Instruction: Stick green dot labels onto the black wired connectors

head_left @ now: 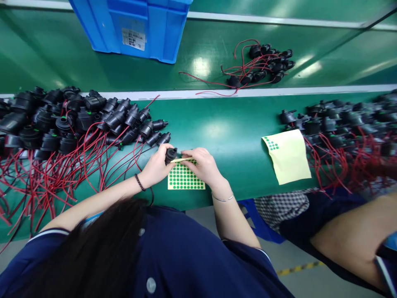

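My left hand (pixel 155 169) is closed around a small black pump-like part (pixel 170 155), its ridged end pointing away from me. Thumb and fingers of my right hand (pixel 203 165) pinch the folded far edge of a pale yellow sheet of round green stickers (pixel 186 182). The sheet lies on the green bench in front of my body, and its top edge is bent up between my hands. My left thumb is close to that edge; whether it touches, I cannot tell. Left of my hands is a large heap of similar black parts (pixel 83 116) with red and black wires.
A blue bin (pixel 139 29) stands at the back left. Several black parts with red wires (pixel 269 64) lie beyond the white strip. On the right, another sticker sheet (pixel 291 161) rests near a second heap (pixel 350 120), beside a co-worker's arm (pixel 356 231).
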Available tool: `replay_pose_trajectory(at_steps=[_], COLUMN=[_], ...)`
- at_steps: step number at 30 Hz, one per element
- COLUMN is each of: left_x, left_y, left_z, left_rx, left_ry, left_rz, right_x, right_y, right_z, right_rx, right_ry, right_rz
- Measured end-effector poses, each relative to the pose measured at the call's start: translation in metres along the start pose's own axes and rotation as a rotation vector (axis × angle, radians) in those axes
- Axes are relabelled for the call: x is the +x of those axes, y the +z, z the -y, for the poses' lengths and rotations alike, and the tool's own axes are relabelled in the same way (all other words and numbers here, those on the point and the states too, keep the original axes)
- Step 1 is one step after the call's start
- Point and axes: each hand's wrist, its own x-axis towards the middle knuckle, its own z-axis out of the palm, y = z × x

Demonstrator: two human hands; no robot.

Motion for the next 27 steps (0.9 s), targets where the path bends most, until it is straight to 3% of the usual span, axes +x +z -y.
replay_pose_trajectory(at_steps=[9, 23, 27], left_x=[0.000, 0.000, 0.000], left_y=[-0.001, 0.002, 0.002], left_z=[0.002, 0.001, 0.004], left_rx=[0.053, 0.047, 0.039], left_ry=[-0.018, -0.051, -0.032], left_rz=[-0.119, -0.153, -0.140], right_x=[0.001, 0.000, 0.001], right_y=[-0.006, 0.000, 0.000], right_z=[0.010, 0.013, 0.016], right_rx=[-0.102, -0.272, -0.207], right_ry=[-0.049, -0.140, -0.156], right_rz=[-0.051, -0.115, -0.141])
